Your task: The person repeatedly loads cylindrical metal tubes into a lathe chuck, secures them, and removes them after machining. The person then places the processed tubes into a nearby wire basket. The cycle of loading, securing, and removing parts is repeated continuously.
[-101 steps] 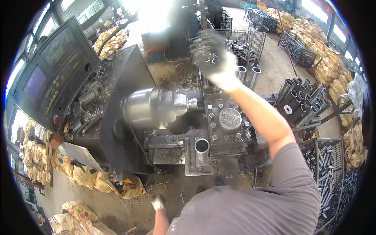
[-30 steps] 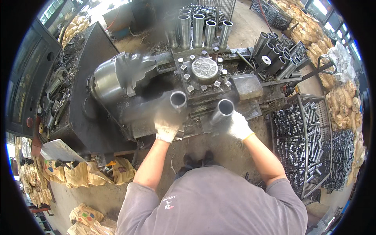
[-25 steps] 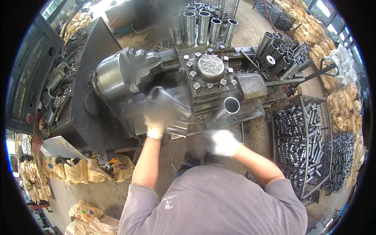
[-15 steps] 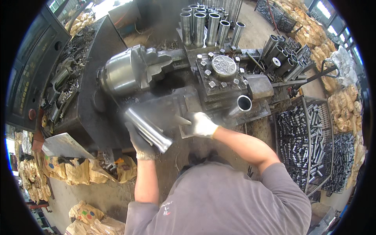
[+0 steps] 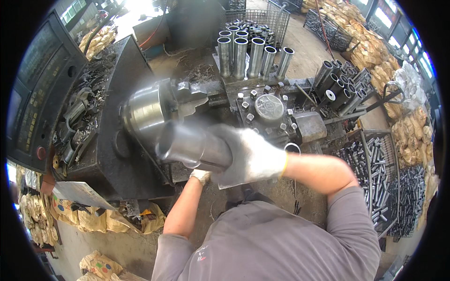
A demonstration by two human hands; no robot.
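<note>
My right hand (image 5: 253, 152), in a white glove with a dark grey palm, is wrapped around a metal tube (image 5: 187, 146). Raised towards the camera and slightly blurred, the tube points left, in front of the lathe chuck (image 5: 149, 104). Below it, only the white glove cuff and wrist of my left hand (image 5: 200, 175) show. Its fingers are hidden behind the tube and my right hand. The rim of another tube (image 5: 292, 148) peeks out just above my right wrist. The bolted tool post (image 5: 268, 107) lies beyond my right hand.
Several upright tubes (image 5: 255, 56) stand behind the tool post. More tubes (image 5: 344, 84) are stacked at the right, near a looped handle (image 5: 394, 89). A wire cage of metal parts (image 5: 377, 173) sits at my right. The control panel (image 5: 42, 103) is at the left.
My right hand has come up and now grips a tube; the slim tool it held is out of sight. My left hand, earlier holding a tube, has moved right and is mostly covered.
</note>
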